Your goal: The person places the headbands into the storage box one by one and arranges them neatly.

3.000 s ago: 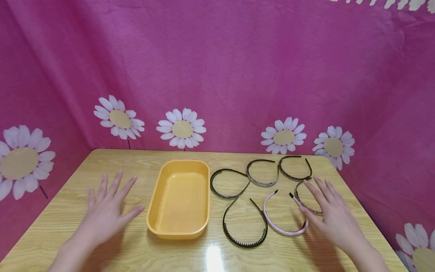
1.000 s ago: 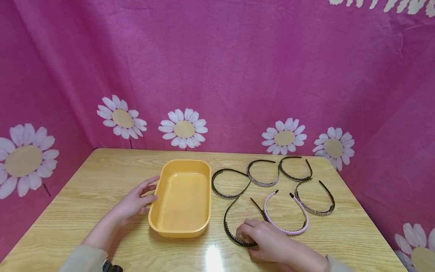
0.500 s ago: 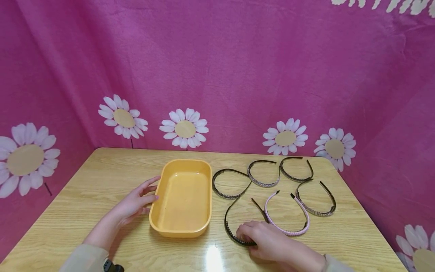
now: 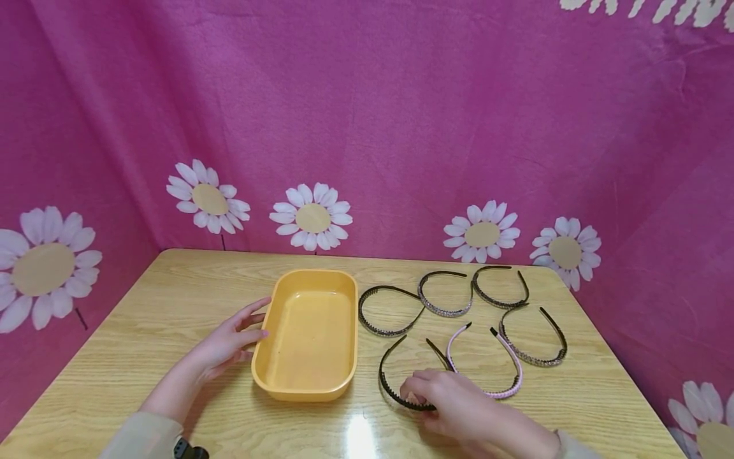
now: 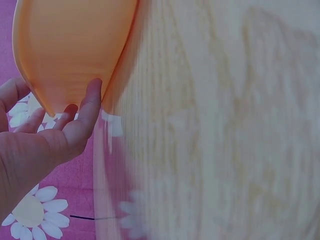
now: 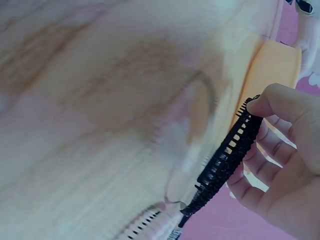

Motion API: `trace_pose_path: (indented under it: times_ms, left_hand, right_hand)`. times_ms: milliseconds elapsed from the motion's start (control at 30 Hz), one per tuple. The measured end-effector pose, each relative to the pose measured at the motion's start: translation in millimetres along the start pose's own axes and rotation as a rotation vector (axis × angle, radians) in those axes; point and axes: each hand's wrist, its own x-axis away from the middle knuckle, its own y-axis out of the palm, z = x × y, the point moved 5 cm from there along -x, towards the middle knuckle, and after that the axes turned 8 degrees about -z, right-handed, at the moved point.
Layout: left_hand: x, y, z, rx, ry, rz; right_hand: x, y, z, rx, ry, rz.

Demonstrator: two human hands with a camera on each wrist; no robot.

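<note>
In head view, my right hand (image 4: 447,403) has raised the black, comb-toothed plastic headband (image 4: 410,403) slightly since earlier, four o'clock from the yellow, rounded-rectangular plastic tray (image 4: 309,347). Left wrist: my left hand (image 5: 45,140), fingers spread, touches the tray's wall. Right wrist alone shows my pinch and the headband's knobbly face.

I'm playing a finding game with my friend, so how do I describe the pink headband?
Find the yellow tray on the wooden table. Look to its right, past the black headband in the right hand, to the pink headband. Its pale pink colour stands out: the other headbands look mostly dark.
</note>
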Motion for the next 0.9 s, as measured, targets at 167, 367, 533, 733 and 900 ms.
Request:
trace_pose_path:
  times_ms: [167,367,533,733,900]
  left_hand:
    - [0.7,1.0,2.0,0.005,-0.003,0.004]
    - [0.6,1.3,3.5,0.001,-0.023,0.017]
    - [0.7,1.1,3.7,-0.014,-0.022,0.013]
    - [0.3,0.7,2.7,-0.008,-0.018,0.009]
    - [-0.4,0.6,1.9,0.001,-0.017,0.01]
  right_hand:
    - [-0.6,-9.0,-2.5,0.015,-0.012,0.001]
    - [-0.9,-21.9,-4.6,0.039,-0.019,0.037]
    - [-2.2,-35.3,-5.7,0.04,-0.003,0.048]
    - [-4.2,-48.3,-5.0,0.053,0.002,0.059]
    - [-5.3,-58.5,-3.0,0.057,-0.019,0.11]
